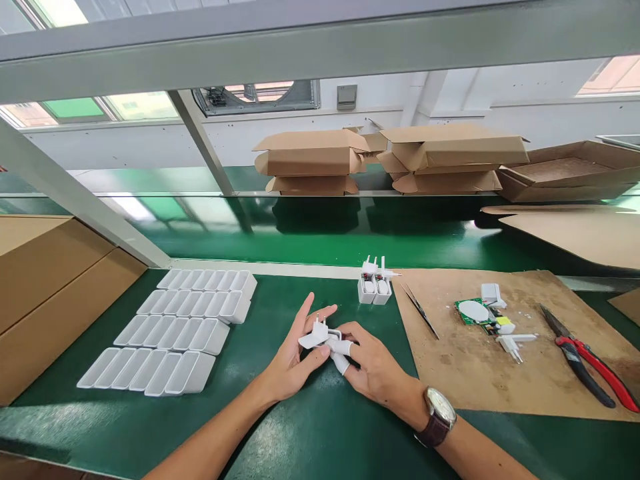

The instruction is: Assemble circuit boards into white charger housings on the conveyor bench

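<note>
A white two-pin plug piece (317,332) is held between my two hands above the green bench, its pins pointing up and away. My left hand (296,353) cradles it, thumb pressed on its near side and the forefinger stretched out past it. White finger covers sit on the fingertips of my right hand (373,363), which pinches the right end of the same piece. My fingers hide part of it. Beyond my hands stand two white housings (375,291) with parts inside and plug pieces on top.
Rows of white open housings (173,333) lie on the left. On a brown board (440,380) at the right are tweezers (421,312), a circuit board (473,311), a white plug part (513,343) and red-and-black pliers (583,353). Cardboard boxes (310,152) line the back shelf.
</note>
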`<state>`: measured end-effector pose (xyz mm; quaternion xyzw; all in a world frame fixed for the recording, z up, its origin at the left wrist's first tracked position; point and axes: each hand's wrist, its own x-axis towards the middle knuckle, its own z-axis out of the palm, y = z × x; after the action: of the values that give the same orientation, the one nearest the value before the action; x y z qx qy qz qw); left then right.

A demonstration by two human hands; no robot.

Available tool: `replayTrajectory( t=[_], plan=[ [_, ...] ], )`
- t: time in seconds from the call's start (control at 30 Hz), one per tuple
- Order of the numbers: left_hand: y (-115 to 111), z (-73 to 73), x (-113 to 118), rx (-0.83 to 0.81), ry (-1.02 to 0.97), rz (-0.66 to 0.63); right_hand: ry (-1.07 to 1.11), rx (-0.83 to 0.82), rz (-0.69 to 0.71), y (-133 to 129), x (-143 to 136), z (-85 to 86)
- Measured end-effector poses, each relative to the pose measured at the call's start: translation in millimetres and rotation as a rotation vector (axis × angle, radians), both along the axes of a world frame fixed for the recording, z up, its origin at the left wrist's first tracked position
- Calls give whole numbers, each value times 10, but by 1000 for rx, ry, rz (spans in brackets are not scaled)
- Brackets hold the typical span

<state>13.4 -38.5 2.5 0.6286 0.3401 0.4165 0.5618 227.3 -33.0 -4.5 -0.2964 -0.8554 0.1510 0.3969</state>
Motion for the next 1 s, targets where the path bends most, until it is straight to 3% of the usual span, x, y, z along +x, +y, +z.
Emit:
replayTrajectory(
  t=[0.17, 0.33, 0.5, 0.87, 1.0],
  plan=[
    [11, 0, -9, 143, 22, 49, 90, -39, -27, -7, 31, 37],
    [34, -31, 16, 349, 107, 170, -51, -51, -47, -25, 70, -3],
    [40, -74, 40, 451, 197, 261, -83, -51, -84, -55, 64, -36],
    [49, -87, 61, 391, 240, 257, -207, -1, -107, -55, 29, -5],
    [47, -66, 57, 377, 238, 243, -59, -133, -78, -40, 59, -12]
  ],
)
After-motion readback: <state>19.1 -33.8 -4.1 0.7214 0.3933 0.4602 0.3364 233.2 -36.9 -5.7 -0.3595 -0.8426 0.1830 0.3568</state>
